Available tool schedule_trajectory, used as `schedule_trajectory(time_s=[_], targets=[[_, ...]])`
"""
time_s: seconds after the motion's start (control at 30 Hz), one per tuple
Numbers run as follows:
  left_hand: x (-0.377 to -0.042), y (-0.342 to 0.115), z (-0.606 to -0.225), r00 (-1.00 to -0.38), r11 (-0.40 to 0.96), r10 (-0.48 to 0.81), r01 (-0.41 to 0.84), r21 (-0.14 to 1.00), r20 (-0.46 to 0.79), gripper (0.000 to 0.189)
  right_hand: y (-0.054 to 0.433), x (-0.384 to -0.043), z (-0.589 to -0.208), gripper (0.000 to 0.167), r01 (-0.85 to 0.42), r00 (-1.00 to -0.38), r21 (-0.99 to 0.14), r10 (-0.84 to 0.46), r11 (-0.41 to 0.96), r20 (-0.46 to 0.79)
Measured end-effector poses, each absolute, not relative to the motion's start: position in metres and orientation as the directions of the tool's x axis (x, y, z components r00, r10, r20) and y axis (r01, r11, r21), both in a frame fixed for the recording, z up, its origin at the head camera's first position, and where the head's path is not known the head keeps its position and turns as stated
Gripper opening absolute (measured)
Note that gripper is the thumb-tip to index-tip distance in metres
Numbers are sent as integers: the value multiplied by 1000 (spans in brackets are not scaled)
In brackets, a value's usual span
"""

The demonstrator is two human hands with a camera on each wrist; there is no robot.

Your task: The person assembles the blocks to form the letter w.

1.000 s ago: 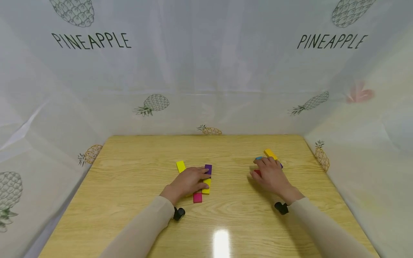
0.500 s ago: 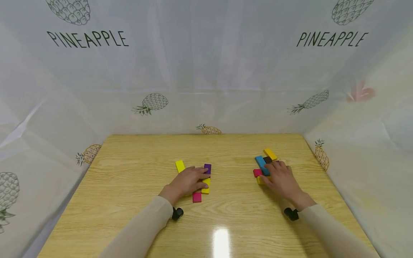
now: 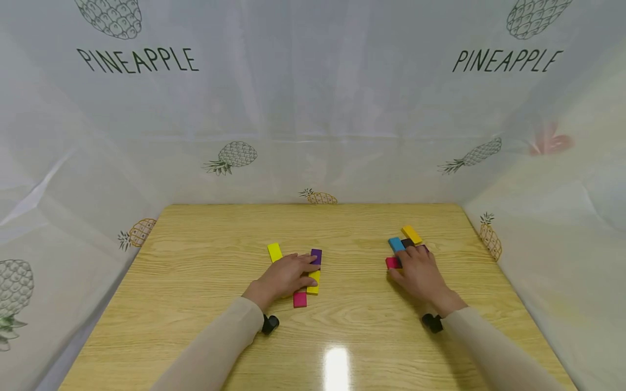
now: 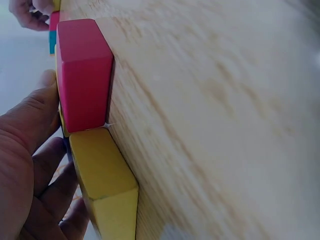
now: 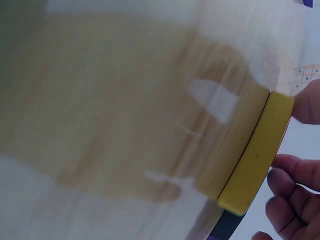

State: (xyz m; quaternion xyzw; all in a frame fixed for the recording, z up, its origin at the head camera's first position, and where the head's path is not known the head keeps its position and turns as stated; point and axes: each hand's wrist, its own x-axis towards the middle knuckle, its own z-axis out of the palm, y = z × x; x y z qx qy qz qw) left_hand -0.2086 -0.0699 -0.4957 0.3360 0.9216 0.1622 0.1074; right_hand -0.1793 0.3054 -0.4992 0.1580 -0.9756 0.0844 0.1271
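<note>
My left hand (image 3: 283, 277) rests, fingers spread, over a group of wooden blocks left of the table's middle. Around it show a yellow block (image 3: 275, 252), a purple block (image 3: 316, 258), a second yellow block (image 3: 313, 285) and a pink block (image 3: 300, 300). In the left wrist view the thumb reaches the pink block's far side. Over the right group lies my right hand (image 3: 419, 274), hiding part of it. A blue block (image 3: 396, 244), a black block (image 3: 407, 243) and a pink block (image 3: 392, 263) stick out. In the right wrist view its thumb touches a yellow block (image 5: 257, 155), other fingers loosely bent.
An orange-yellow block (image 3: 412, 234) lies at the far end of the right group, with a purple block partly hidden beside the knuckles. The wooden table (image 3: 352, 315) meets a white pineapple-print curtain (image 3: 313, 108) at its back and sides.
The right hand drew back toward the right, baring the blue block and a yellow one, then came forward left over them again. The left hand and its blocks have stayed put.
</note>
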Motion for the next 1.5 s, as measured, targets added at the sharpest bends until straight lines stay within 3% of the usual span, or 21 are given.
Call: schedule_trajectory(time_s=[0.23, 0.73, 1.07, 1.5], targets=[[-209, -71, -497, -750, 723, 653, 577, 380, -104, 51, 300, -185, -503, 31, -315, -929, -127, -279, 941, 243], [-208, -72, -497, -761, 728, 637, 542, 419, -123, 52, 280, -191, -499, 38, -359, -918, -116, -328, 926, 221], [-208, -73, -500, -755, 718, 647, 555, 420, -106, 52, 288, -190, -498, 27, -374, -910, -81, -349, 924, 222], [-213, -79, -507, -743, 695, 666, 583, 421, -68, 53, 287, -195, -498, 25, -398, -897, -72, -372, 914, 241]])
